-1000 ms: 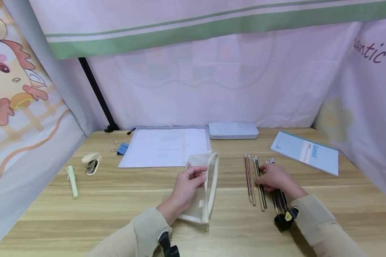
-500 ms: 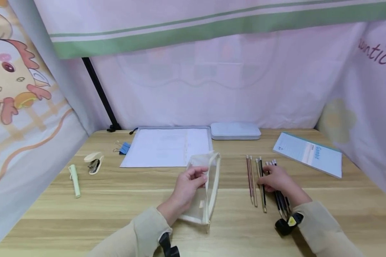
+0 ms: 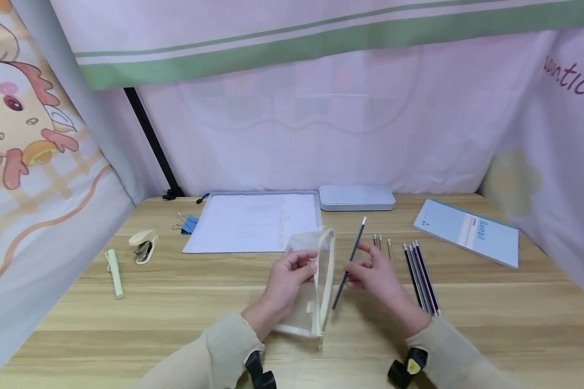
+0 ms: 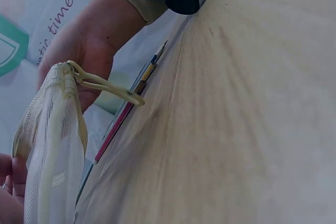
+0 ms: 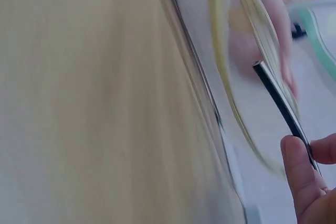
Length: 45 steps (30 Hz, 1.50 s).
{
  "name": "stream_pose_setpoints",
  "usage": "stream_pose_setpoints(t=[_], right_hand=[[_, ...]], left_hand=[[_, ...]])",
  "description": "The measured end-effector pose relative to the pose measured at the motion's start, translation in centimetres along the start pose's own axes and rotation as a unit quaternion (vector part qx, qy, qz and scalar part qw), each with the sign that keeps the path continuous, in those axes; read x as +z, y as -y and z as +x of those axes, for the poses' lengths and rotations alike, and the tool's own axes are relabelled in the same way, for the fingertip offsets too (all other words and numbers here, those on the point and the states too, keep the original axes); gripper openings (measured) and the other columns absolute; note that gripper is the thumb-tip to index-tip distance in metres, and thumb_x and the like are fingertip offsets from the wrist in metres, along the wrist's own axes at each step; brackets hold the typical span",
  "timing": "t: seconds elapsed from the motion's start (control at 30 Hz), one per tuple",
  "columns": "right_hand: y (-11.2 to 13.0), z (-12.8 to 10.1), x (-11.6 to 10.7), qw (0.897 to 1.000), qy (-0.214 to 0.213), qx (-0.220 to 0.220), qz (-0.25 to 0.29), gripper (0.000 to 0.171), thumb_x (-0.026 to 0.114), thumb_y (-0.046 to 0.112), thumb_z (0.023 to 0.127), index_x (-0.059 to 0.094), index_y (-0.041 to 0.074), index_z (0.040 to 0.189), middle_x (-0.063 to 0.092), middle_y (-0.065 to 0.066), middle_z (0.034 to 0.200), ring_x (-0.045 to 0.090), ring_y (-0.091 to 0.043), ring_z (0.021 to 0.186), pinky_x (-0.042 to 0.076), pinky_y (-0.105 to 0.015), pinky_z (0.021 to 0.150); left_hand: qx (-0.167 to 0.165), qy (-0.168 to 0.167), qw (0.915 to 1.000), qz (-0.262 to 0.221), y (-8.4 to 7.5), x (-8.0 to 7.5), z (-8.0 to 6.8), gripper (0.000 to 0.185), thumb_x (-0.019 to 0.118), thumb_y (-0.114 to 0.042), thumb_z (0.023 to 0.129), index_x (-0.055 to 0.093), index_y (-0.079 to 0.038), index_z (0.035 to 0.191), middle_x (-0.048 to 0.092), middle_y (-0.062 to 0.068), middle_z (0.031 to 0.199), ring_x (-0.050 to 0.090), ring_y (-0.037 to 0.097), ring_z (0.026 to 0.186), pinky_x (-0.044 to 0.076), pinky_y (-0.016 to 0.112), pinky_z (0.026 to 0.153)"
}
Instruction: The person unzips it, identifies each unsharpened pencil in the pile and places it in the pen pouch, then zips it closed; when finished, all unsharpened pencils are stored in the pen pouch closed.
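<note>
My left hand (image 3: 283,283) holds a whitish mesh zip pouch (image 3: 297,319) by its upper side, and the pouch's mouth gapes toward the right. Between thumb and fingers, my right hand (image 3: 378,278) pinches a dark pencil (image 3: 356,244), tilted with its white eraser end up, just right of the pouch. That pencil (image 5: 281,100) also shows in the right wrist view, with the blurred pouch edge behind it. Several dark pencils (image 3: 420,275) lie side by side right of the right hand. Some reddish and gold pencils (image 3: 377,241) are mostly hidden behind that hand.
At the back lie a sheet-topped clear folder (image 3: 253,221), a pale flat case (image 3: 357,198) and a blue binder clip (image 3: 189,224). A blue notebook (image 3: 467,232) is at the right; a cream stapler (image 3: 144,247) and a light green pen (image 3: 114,274) are at the left.
My right hand has picked up a dark pencil from the row and moved it left to beside the pouch. The left hand still holds the pouch in nearly the same place.
</note>
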State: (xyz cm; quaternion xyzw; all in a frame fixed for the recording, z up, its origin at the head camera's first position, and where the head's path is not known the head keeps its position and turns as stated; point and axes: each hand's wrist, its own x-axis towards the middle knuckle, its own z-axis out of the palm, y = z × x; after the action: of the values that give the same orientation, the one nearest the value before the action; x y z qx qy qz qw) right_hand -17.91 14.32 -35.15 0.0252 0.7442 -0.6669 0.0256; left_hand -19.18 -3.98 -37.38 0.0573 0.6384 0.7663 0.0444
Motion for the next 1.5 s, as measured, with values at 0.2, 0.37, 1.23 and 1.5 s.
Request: stream_pose_setpoints(t=[0.2,0.37,1.23,1.5], right_hand=[[-0.8,-0.5,2.6,0.999,0.024,0.022,0.011,0.061,0.06,-0.003,0.083,0.032,-0.001,0.137,0.062,-0.01,0.077,0.06,-0.014,0.06,0.056,-0.029,0.059],[-1.3,-1.1,3.3,0.998,0.064,0.029,0.008,0.061,0.06,-0.003,0.082,0.032,-0.003,0.136,0.063,-0.01,0.077,0.062,-0.016,0.063,0.057,-0.032,0.062],[-2.4,0.8,-8.0,0.969,0.004,-0.01,-0.248,0.054,0.062,0.008,0.084,0.039,-0.007,0.13,0.057,-0.009,0.079,0.057,-0.014,0.065,0.053,-0.028,0.058],[-2.5,1.2,-9.0,0.951,0.032,0.035,-0.306,0.066,0.07,0.014,0.081,0.035,-0.003,0.134,0.053,-0.011,0.083,0.056,-0.017,0.065,0.053,-0.03,0.057]], left_hand=[[-0.006,0.0,1.0,-0.004,0.1,0.5,-0.1,0.028,0.059,0.005,0.083,0.058,0.009,0.111,0.054,0.0,0.08,0.054,0.008,0.075,0.053,0.021,0.069],[-0.004,-0.008,1.0,0.001,0.1,0.7,-0.1,0.027,0.059,0.005,0.083,0.059,0.009,0.11,0.054,-0.001,0.08,0.053,0.007,0.075,0.051,0.02,0.068],[-0.003,-0.002,1.0,-0.004,0.0,0.4,-0.2,0.027,0.059,0.005,0.084,0.058,0.01,0.111,0.054,-0.001,0.08,0.053,0.007,0.075,0.052,0.019,0.067],[-0.003,-0.002,1.0,-0.005,-0.1,0.3,-0.2,0.028,0.059,0.005,0.084,0.058,0.01,0.111,0.054,0.0,0.081,0.054,0.008,0.074,0.052,0.02,0.067]])
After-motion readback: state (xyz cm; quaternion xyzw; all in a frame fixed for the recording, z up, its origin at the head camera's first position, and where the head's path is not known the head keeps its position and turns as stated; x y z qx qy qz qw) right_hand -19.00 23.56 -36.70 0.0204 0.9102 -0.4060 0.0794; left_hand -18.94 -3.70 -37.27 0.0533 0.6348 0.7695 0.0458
